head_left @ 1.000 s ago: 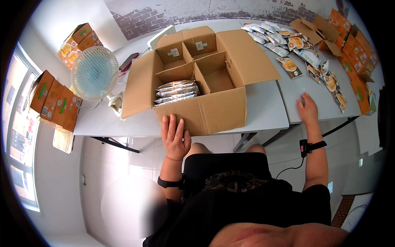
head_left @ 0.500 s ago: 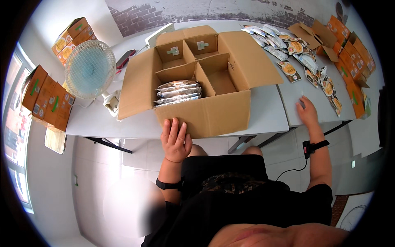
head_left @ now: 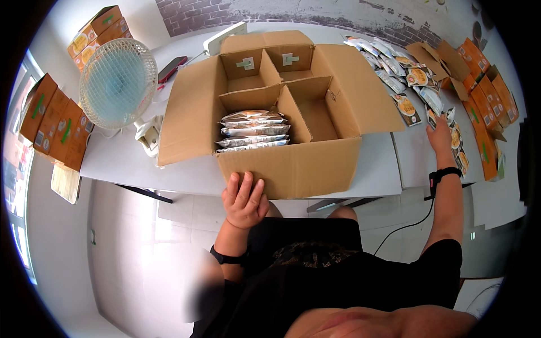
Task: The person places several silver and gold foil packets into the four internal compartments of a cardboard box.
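Observation:
An open cardboard box [head_left: 298, 169] with dividers stands before me on the table. A row of flat food pouches [head_left: 255, 130] is lined up in its near left compartment; the other compartments show bare cardboard. My left hand [head_left: 245, 205] rests its outstretched fingers against the box's front wall, near the lower left. On the right, my right hand [head_left: 440, 138] reaches onto a line of printed food pouches [head_left: 457, 149], its fingertips at a dark pouch [head_left: 431, 117]. Whether those fingers have closed on it cannot be made out.
A heap of pouches [head_left: 383, 59] lies at the far right. Orange cartons [head_left: 489, 98] stand on the right edge, more cartons [head_left: 53, 121] on the left. A fan [head_left: 117, 84], a phone [head_left: 172, 69] and a white power strip [head_left: 225, 38] sit left of the box.
My right hand has moved right and forward, from bare tabletop onto the line of pouches. My left hand stays on the box front. The whole view has shifted slightly.

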The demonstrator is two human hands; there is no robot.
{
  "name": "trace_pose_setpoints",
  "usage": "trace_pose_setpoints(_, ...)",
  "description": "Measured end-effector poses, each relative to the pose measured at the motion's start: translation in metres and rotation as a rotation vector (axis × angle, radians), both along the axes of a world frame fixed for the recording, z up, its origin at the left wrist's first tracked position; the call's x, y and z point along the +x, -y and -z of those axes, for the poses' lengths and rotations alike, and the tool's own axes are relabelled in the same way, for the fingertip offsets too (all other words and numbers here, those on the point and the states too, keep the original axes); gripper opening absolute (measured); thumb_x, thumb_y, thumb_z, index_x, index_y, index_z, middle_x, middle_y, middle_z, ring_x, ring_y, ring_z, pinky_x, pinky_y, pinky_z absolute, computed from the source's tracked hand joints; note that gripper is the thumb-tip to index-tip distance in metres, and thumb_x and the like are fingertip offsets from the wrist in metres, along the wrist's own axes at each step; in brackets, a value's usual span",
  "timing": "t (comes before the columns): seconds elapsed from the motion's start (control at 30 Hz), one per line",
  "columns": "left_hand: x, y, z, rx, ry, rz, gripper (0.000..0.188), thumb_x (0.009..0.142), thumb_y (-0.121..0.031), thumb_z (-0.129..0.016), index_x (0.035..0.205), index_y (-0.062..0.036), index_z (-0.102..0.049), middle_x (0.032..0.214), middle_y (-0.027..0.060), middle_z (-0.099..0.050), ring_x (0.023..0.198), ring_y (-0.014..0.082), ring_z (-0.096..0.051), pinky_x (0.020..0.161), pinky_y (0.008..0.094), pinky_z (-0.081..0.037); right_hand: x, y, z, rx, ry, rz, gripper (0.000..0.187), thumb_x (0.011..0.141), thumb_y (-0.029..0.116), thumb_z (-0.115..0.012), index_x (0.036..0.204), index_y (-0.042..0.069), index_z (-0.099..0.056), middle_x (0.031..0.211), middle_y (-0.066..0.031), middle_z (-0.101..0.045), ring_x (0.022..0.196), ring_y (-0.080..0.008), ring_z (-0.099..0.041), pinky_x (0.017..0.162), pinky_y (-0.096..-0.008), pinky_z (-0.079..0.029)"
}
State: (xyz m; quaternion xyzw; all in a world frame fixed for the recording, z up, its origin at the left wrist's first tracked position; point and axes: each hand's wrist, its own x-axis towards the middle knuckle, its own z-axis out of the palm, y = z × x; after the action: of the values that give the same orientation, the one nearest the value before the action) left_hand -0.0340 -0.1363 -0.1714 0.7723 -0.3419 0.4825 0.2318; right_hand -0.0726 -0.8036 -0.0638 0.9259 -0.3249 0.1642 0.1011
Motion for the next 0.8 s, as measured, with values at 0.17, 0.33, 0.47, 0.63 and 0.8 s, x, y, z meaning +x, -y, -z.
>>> trace_pose_setpoints(0.17,0.0,0.002,0.004,-0.026,0.006,-0.037,0.04,0.086,-0.022,-0.068,0.125,-0.016,-0.073,0.143,0.0115,-0.064,0.142,0.0395,-0.051,0.095,0.0435,-0.045,0.033,0.009,-0.015,-0.051,-0.155,0.176,0.07,0.097,0.044,-0.064,0.154,0.009,-0.046,0.167,-0.0142,-0.034,0.154,-0.0317,-0.033,0.115,-0.0587,-0.04)
trace_pose_setpoints(0.33,0.001,-0.001,0.01,0.028,0.036,-0.029,0.04,0.085,-0.018,-0.063,0.124,-0.0109,-0.071,0.146,0.0173,-0.059,0.144,0.0467,-0.045,0.105,0.051,-0.043,0.061,0.018,-0.015,0.002,-0.162,0.23,0.084,0.094,0.048,-0.067,0.162,0.013,-0.033,0.168,-0.015,-0.031,0.155,-0.0338,-0.03,0.117,-0.0581,-0.038)
trace_pose_setpoints(0.47,0.001,-0.001,0.016,0.007,0.045,-0.054,0.04,0.087,-0.024,-0.065,0.125,-0.0172,-0.072,0.143,0.0104,-0.063,0.141,0.042,-0.05,0.1,0.0462,-0.046,0.078,0.011,-0.014,-0.038,-0.221,0.113,0.091,0.09,0.049,-0.07,0.163,0.012,-0.031,0.17,-0.0171,-0.027,0.155,-0.0365,-0.029,0.121,-0.0549,-0.033)
trace_pose_setpoints(0.63,0.0,-0.009,0.029,0.053,0.08,-0.088,0.039,0.095,-0.03,-0.056,0.128,-0.0129,-0.066,0.141,0.0189,-0.06,0.141,0.0482,-0.046,0.108,0.0554,-0.044,0.105,0.046,0.012,0.224,-0.262,-0.14,0.056,0.094,0.029,-0.061,0.146,0.008,-0.053,0.151,-0.0218,-0.051,0.139,-0.0392,-0.05,0.115,-0.0441,-0.042)
trace_pose_setpoints(0.8,0.001,-0.013,0.024,0.157,0.116,-0.089,0.053,0.097,-0.02,-0.039,0.145,-0.0009,-0.05,0.156,0.0314,-0.043,0.146,0.0589,-0.035,0.12,0.0673,-0.03,0.114,0.026,0.014,0.317,-0.405,-0.16,0.035,0.098,0.023,-0.048,0.126,0.009,-0.066,0.132,-0.0201,-0.067,0.125,-0.0365,-0.062,0.105,-0.0497,-0.048)
